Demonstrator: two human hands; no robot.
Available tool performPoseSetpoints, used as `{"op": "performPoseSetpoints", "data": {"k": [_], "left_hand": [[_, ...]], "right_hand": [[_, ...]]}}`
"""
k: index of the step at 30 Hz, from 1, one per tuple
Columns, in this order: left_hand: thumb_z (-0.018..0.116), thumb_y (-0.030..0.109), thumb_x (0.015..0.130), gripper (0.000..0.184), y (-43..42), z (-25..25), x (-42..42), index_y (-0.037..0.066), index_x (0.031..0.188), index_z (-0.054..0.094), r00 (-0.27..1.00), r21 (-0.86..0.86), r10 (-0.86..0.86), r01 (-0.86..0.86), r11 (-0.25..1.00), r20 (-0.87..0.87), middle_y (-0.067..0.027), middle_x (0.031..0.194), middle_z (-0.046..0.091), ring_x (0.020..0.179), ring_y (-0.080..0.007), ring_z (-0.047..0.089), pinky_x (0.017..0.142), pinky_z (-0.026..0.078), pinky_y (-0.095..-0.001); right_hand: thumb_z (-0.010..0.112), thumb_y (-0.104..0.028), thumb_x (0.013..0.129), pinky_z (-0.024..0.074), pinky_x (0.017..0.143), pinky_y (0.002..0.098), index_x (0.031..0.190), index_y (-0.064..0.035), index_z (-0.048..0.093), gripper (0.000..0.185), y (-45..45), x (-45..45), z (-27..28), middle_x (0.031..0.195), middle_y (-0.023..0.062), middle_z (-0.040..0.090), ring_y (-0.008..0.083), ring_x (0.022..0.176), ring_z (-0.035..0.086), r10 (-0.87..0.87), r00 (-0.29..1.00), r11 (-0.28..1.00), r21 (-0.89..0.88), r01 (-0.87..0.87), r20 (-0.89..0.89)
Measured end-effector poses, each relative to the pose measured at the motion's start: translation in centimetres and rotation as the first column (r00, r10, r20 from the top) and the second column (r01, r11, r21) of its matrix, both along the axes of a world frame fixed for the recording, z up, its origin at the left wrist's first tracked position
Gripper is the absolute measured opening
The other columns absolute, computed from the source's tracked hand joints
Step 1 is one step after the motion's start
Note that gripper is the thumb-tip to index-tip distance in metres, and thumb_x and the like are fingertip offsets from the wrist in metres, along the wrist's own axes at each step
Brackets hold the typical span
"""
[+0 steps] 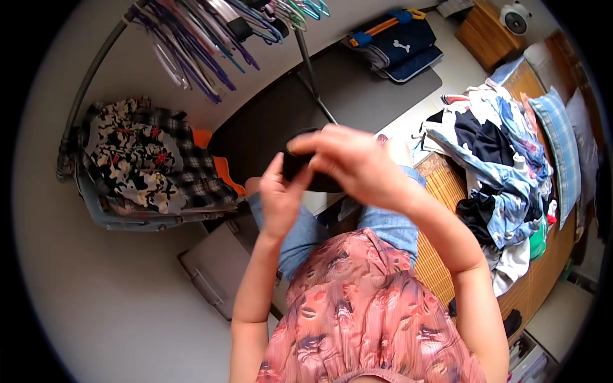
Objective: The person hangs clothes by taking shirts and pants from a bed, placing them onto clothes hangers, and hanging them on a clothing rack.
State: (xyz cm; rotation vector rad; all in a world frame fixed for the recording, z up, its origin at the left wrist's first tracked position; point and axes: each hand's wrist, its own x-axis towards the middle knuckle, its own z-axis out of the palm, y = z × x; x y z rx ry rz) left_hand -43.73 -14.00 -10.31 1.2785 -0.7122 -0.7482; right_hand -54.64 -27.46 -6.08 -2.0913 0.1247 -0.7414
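In front of my lap, a small black piece of cloth (295, 167) is between my two hands; its exact kind cannot be made out against the dark mat behind it. My left hand (280, 196) grips its near left side, thumb upward. Across its right and top edge reaches my right hand (357, 163), fingers bent onto the cloth and smeared by motion. Part of the cloth is hidden behind the right fingers.
To my right, a heap of clothes (491, 153) lies on a bamboo-mat bed (440, 191) beside a blue checked pillow (557, 147). Folded clothes (140, 159) are stacked at left. Several hangers (198, 45) hang from a metal rack (96, 83). A navy bag (399, 48) stands beyond.
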Motion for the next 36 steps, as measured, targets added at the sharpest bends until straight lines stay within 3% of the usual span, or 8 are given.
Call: {"op": "performPoseSetpoints", "data": {"k": [3, 7, 10, 12, 16, 24, 30, 36], "left_hand": [[0.056, 0.012, 0.096, 0.019, 0.3, 1.2, 2.5, 0.003, 0.112, 0.059, 0.979, -0.1, 0.034, -0.055, 0.993, -0.203, -0.0059, 0.105, 0.066, 0.092, -0.013, 0.065, 0.081, 0.052, -0.0261], [0.057, 0.014, 0.096, 0.019, 0.0, 3.6, 4.6, 0.002, 0.11, 0.06, 0.968, -0.174, 0.034, -0.079, 0.982, -0.247, -0.0069, 0.103, 0.067, 0.091, -0.0148, 0.065, 0.081, 0.053, -0.0282], [0.058, 0.014, 0.095, 0.018, 0.0, 5.5, 4.9, 0.002, 0.109, 0.06, 0.965, -0.183, 0.017, -0.067, 0.981, -0.262, -0.0069, 0.103, 0.067, 0.092, -0.0151, 0.065, 0.082, 0.053, -0.0283], [0.059, 0.013, 0.094, 0.017, 0.4, 6.4, 5.1, 0.003, 0.108, 0.061, 0.97, -0.178, 0.081, -0.124, 0.976, -0.23, -0.0078, 0.104, 0.067, 0.093, -0.0169, 0.066, 0.082, 0.053, -0.0295], [0.057, 0.01, 0.095, 0.017, 1.6, 8.0, 7.0, 0.003, 0.11, 0.061, 0.962, -0.21, 0.228, -0.257, 0.943, -0.152, -0.0082, 0.104, 0.067, 0.094, -0.0185, 0.066, 0.082, 0.054, -0.0312], [0.058, 0.009, 0.094, 0.023, 2.5, 3.4, 13.5, 0.0, 0.116, 0.06, 0.987, 0.027, 0.14, -0.138, 0.99, -0.082, -0.0048, 0.105, 0.067, 0.095, -0.0123, 0.063, 0.085, 0.049, -0.0256], [0.051, 0.003, 0.095, 0.044, 0.8, 2.0, 13.7, 0.008, 0.139, 0.044, 0.99, 0.015, 0.095, -0.097, 0.995, 0.101, -0.0035, 0.125, 0.057, 0.108, -0.0098, 0.058, 0.092, 0.047, -0.0249], [0.048, -0.001, 0.089, 0.029, 2.9, 1.3, 13.0, 0.007, 0.116, 0.055, 0.914, 0.228, -0.074, -0.021, 0.973, 0.4, 0.0004, 0.117, 0.053, 0.108, -0.0087, 0.049, 0.096, 0.034, -0.0223]], "right_hand": [[0.063, -0.007, 0.087, 0.0479, 0.063, 0.033, 0.114, -0.0091, 0.062, 0.027, -3.9, -0.5, 0.6, 0.078, 0.0085, 0.06, 0.0217, 0.069, 0.06, -0.135, 0.983, 0.97, 0.188, 0.156, -0.123], [0.076, -0.04, 0.075, 0.0474, 0.092, 0.0386, 0.128, -0.0013, 0.05, 0.07, -2.7, 0.0, -4.6, 0.111, 0.0179, 0.061, 0.0294, 0.106, 0.06, 0.087, 0.975, 0.973, 0.225, -0.04, -0.205], [0.074, -0.044, 0.075, 0.0424, 0.1, 0.0406, 0.132, 0.0005, 0.043, 0.079, 1.8, 0.7, -5.8, 0.125, 0.0216, 0.053, 0.034, 0.118, 0.052, -0.022, 0.965, 0.968, 0.237, 0.087, -0.262], [0.066, -0.024, 0.076, 0.0442, 0.097, 0.0415, 0.127, -0.0019, 0.046, 0.059, 2.3, 1.7, -8.0, 0.123, 0.021, 0.053, 0.0365, 0.115, 0.053, -0.136, 0.956, 0.973, 0.146, 0.179, -0.261], [0.062, -0.014, 0.074, 0.051, 0.084, 0.0417, 0.11, -0.0061, 0.061, 0.036, -1.3, 1.0, -10.7, 0.099, 0.0155, 0.065, 0.0361, 0.097, 0.062, -0.235, 0.899, 0.966, 0.01, 0.257, -0.37], [0.059, -0.018, 0.096, 0.0475, 0.078, 0.0239, 0.108, 0.0021, 0.062, 0.023, -11.8, -3.3, -3.5, 0.09, 0.0025, 0.065, 0.0088, 0.084, 0.057, -0.069, 0.994, 0.919, 0.383, 0.095, -0.081], [0.053, -0.006, 0.096, 0.0415, 0.098, 0.0287, 0.128, -0.0069, 0.055, 0.032, -10.4, -3.2, 0.7, 0.123, 0.0065, 0.06, 0.0191, 0.112, 0.055, -0.131, 0.991, 0.984, 0.113, 0.135, -0.038], [0.06, 0.007, 0.081, 0.0497, 0.079, 0.025, 0.101, -0.001, 0.062, 0.022, -7.3, -4.3, 4.2, 0.093, 0.0067, 0.068, 0.014, 0.087, 0.066, -0.116, 0.966, 0.993, -0.053, 0.106, -0.232]]}}
